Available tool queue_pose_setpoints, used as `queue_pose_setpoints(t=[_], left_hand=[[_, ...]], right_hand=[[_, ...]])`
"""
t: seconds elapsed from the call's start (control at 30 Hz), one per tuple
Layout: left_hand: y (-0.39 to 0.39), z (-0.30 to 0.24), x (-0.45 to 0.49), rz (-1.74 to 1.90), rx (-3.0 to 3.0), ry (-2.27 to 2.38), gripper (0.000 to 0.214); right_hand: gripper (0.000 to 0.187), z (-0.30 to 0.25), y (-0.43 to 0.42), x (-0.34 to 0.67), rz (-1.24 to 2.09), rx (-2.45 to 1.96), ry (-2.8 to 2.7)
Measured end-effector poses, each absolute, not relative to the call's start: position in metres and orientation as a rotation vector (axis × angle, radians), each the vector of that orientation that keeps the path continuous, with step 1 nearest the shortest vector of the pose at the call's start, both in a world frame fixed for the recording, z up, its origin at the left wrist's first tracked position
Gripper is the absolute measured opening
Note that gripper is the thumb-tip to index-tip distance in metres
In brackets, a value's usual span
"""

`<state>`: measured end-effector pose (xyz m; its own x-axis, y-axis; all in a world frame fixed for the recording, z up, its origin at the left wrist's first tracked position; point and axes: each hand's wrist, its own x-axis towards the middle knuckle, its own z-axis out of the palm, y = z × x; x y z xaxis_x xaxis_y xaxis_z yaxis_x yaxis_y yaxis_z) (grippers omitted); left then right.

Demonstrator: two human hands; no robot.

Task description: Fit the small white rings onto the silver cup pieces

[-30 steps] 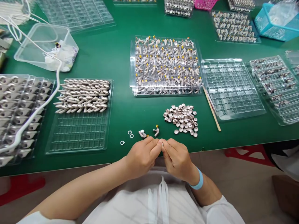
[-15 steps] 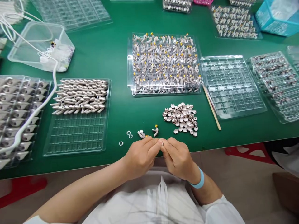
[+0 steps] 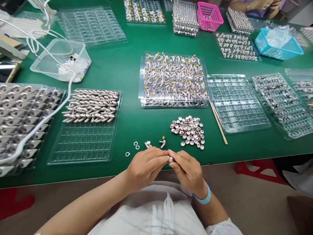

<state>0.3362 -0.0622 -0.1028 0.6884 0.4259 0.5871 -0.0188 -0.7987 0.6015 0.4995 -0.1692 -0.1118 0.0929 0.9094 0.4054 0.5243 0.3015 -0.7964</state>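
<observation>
Between my fingertips is a small silvery part [image 3: 171, 159], mostly covered, so its full shape is hidden. My left hand [image 3: 146, 166] pinches it from one side with the fingers laid together. From the other side my right hand [image 3: 187, 169], with a light blue band at the wrist, grips the same part. Just beyond my hands lie a curved beige piece with a yellow tip [image 3: 162, 142] and a second beige piece [image 3: 148, 144], partly behind my left fingers. Several white rings [image 3: 137, 147] lie to their left. A heap of small round metallic caps [image 3: 189, 129] is at the right.
A tray of beige pieces with yellow tips [image 3: 174, 80] stands ahead. Left are trays of pointed metallic shells [image 3: 91, 104], a white cable [image 3: 46, 119] and a clear bin [image 3: 39, 67]. Right are a wooden stick [image 3: 218, 124] and a clear tray [image 3: 241, 104]. Another person's hands [image 3: 262, 5] show far right.
My view has tilted up, showing more of the table's far side. My fingers have shifted, and more of the silvery part shows between them.
</observation>
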Motion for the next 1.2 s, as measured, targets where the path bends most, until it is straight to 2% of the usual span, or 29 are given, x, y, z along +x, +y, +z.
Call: queue_pose_setpoints(t=[0.5,1.0,1.2], left_hand=[[-0.0625,-0.1019,0.3370,1.055,2.324,0.316,0.018],[-0.0594,-0.1004,0.3305,0.998,2.474,0.228,0.024],[-0.0596,-0.0971,0.3283,0.986,2.555,0.202,0.027]], right_hand=[[0.044,-0.1065,-0.1709,0.5008,0.622,-1.337,-1.532],[0.031,-0.1093,-0.1735,0.4990,0.980,-1.288,-1.119],[0.029,-0.1108,-0.1748,0.4976,0.984,-1.277,-1.061]])
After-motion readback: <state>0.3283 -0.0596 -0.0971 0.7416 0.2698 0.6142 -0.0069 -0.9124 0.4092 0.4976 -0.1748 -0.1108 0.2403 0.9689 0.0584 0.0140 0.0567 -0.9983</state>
